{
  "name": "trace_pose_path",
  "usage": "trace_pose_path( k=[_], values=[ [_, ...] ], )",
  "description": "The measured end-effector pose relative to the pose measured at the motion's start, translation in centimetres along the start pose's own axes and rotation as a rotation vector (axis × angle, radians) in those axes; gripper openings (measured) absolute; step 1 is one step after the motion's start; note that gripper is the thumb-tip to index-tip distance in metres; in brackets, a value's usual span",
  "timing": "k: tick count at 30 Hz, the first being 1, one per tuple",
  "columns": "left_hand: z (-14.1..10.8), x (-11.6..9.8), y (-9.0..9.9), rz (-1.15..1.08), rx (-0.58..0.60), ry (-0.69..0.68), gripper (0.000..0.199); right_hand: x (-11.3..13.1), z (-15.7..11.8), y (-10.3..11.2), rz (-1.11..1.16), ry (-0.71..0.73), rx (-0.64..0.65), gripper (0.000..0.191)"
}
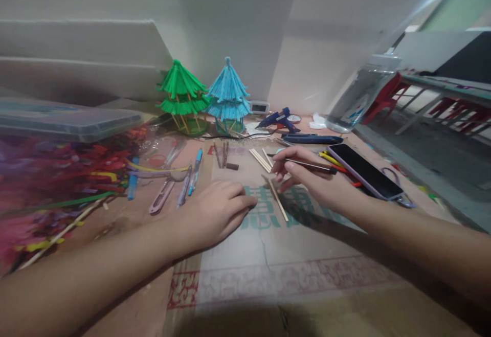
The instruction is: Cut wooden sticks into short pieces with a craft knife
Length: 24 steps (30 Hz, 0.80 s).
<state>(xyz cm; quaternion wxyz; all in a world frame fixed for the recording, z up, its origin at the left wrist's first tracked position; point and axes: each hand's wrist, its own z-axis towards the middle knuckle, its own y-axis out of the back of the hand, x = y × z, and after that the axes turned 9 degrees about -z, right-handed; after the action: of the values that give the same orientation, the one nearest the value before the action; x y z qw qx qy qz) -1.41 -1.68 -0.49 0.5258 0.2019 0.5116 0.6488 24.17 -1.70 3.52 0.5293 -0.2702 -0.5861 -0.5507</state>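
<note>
My right hand [303, 171] is closed around a slim dark pen [312, 164], its thin end pointing left. Just below those fingers, a pale wooden stick [279, 201] lies on the printed cardboard sheet [245, 247]. More pale sticks [260, 160] lie beyond it. My left hand [220, 206] rests palm down on the cardboard, fingers stretched loosely to the right with nothing visible in them. Ahead of it are brown sticks [224, 153] and a short brown piece [232, 166].
A green tiered model [183, 96] and a blue one [229, 96] stand by the wall. Right of them are a glue gun [278, 118], a phone [364, 171] and a clear jar [353, 99]. Pens [195, 171], a pink cutter [161, 196] and a bright red heap [76, 173] lie left.
</note>
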Motion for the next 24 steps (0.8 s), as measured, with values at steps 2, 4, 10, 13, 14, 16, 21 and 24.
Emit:
trace_pose_path(
  k=[2,4,10,13,14,16,21,24],
  values=[
    [0.0,0.0,0.0,-0.006,-0.008,-0.005,0.028,-0.1,0.1,0.1,-0.056,-0.031,0.001,0.014],
    [0.0,0.0,0.0,-0.017,-0.018,-0.010,0.029,-0.4,0.1,-0.1,-0.082,-0.073,0.036,0.014],
    [0.0,-0.1,0.2,-0.049,0.009,-0.079,0.031,-0.4,-0.1,-1.9,0.056,-0.121,0.118,0.015],
    [0.1,-0.1,0.1,-0.053,0.012,-0.078,0.029,-0.4,0.3,-2.1,0.078,-0.120,0.140,0.018],
    [0.0,-0.2,0.1,-0.049,0.008,-0.078,0.029,-0.4,0.5,-2.0,0.082,-0.117,0.148,0.019],
    [0.0,-0.2,0.2,-0.037,0.006,-0.068,0.030,-0.6,1.0,-1.7,0.056,-0.092,0.162,0.023],
    [-0.2,-0.2,0.2,0.004,0.040,-0.040,0.032,-1.4,2.2,-1.3,-0.030,-0.063,0.083,0.025],
    [-0.1,-0.1,0.2,0.002,0.051,-0.055,0.033,-1.6,2.7,-1.6,-0.057,-0.093,0.047,0.013]
  ],
)
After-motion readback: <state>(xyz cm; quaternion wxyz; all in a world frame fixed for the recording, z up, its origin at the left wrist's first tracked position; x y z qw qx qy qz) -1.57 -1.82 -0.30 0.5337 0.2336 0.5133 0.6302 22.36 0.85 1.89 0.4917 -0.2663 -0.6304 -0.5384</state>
